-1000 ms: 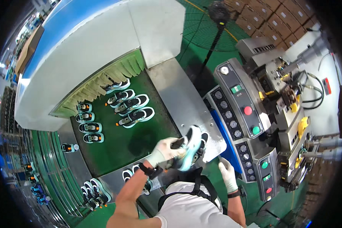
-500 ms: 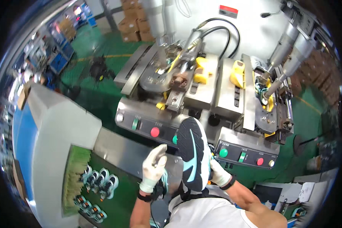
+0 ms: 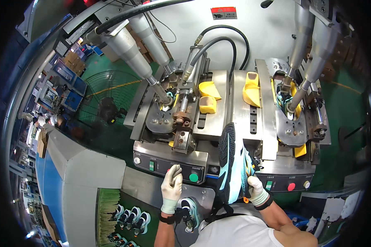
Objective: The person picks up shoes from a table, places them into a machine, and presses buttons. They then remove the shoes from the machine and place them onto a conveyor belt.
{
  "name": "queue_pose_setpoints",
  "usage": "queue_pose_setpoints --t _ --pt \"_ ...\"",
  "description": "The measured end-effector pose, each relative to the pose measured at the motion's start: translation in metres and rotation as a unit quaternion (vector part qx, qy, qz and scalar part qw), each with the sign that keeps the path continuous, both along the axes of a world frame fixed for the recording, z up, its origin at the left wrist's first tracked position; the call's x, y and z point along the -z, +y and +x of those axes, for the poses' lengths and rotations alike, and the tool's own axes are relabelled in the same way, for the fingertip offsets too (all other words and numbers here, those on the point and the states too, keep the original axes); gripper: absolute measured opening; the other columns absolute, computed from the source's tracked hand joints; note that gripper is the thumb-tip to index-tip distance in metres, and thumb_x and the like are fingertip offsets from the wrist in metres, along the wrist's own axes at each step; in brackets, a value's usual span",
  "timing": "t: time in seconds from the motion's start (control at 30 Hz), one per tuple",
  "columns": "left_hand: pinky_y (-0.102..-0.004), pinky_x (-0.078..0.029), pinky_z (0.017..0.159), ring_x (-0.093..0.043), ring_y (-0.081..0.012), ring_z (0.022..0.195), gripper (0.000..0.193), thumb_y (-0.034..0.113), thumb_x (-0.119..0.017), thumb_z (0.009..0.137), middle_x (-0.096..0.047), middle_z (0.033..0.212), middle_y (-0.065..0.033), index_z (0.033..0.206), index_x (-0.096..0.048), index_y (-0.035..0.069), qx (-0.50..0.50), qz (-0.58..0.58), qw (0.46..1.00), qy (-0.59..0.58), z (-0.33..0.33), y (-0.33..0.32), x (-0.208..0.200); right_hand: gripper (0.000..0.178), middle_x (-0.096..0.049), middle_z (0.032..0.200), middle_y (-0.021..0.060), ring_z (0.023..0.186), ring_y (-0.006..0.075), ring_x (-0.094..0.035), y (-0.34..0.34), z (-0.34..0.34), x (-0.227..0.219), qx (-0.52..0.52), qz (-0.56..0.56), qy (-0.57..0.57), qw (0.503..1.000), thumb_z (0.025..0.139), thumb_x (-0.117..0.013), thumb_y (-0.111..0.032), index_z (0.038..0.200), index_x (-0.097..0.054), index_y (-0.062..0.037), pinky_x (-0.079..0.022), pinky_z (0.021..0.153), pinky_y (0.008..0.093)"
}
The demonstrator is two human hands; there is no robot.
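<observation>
A sneaker [image 3: 232, 164] with a black, white and light blue sole is held by my right hand [image 3: 257, 191], the glove gripping its upper near the heel. Its toe points away from me and its sole faces left. My left hand [image 3: 171, 188], also in a white glove, is empty with fingers loosely bent and raised. Its fingertips overlap the red button on the left control panel [image 3: 181, 168]; contact is not clear. Close to my left wrist, a second sneaker [image 3: 189, 214] rests on a metal plate, partly hidden by the wrist strap.
The two-station press has slanted cylinders [image 3: 130, 51] on the left and more cylinders [image 3: 313, 61] on the right. Yellow blocks [image 3: 208, 104] lie on its metal top. Several sneakers [image 3: 134, 218] stand at lower left beside green bristles [image 3: 107, 214]. A fan [image 3: 108, 109] stands behind.
My left hand has moved up to the left panel, its fingers closer together. The sneaker in my right hand has turned, showing more of its side. The left cylinders now reach down over their station.
</observation>
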State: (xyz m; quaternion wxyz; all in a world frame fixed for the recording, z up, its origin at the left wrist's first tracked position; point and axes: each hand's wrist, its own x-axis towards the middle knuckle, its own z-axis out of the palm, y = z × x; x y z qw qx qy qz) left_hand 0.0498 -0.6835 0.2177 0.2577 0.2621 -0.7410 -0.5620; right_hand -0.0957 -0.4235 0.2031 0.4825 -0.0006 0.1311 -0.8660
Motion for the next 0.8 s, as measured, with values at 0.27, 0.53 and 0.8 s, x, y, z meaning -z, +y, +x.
queue_pose_setpoints --t 0.27,0.53,0.8 --pt "-0.0311 -0.051 0.098 -0.062 -0.0227 0.119 0.040 0.006 -0.057 0.097 -0.062 0.130 -0.0169 0.136 -0.051 -0.005 -0.007 0.070 0.997 -0.041 0.037 0.009 0.031 0.077 -0.060 0.134 0.0175 0.118 0.0297 -0.063 -0.011 0.016 -0.003 0.008 0.049 0.025 0.998 0.079 -0.078 -0.016 0.145 -0.042 0.0003 -0.049 0.105 0.0442" --pt "-0.0328 -0.051 0.097 -0.064 -0.0258 0.116 0.039 0.005 -0.054 0.099 -0.062 0.129 -0.0201 0.135 -0.050 -0.009 -0.021 0.092 0.995 -0.032 0.066 0.009 0.051 0.072 -0.062 0.132 0.0154 0.116 0.0300 -0.064 -0.011 0.038 0.008 0.005 0.062 0.052 0.997 0.083 -0.076 -0.016 0.144 -0.043 0.0000 -0.052 0.101 0.0473" --pt "-0.0329 -0.051 0.098 -0.063 -0.0256 0.116 0.040 0.006 -0.054 0.100 -0.061 0.130 -0.0201 0.136 -0.049 -0.008 -0.018 0.076 0.997 -0.025 0.067 0.000 0.051 0.072 -0.062 0.129 0.0193 0.113 0.0314 -0.066 -0.014 0.047 -0.015 -0.013 0.083 0.040 0.996 0.082 -0.076 -0.018 0.142 -0.044 0.0030 -0.055 0.096 0.0458"
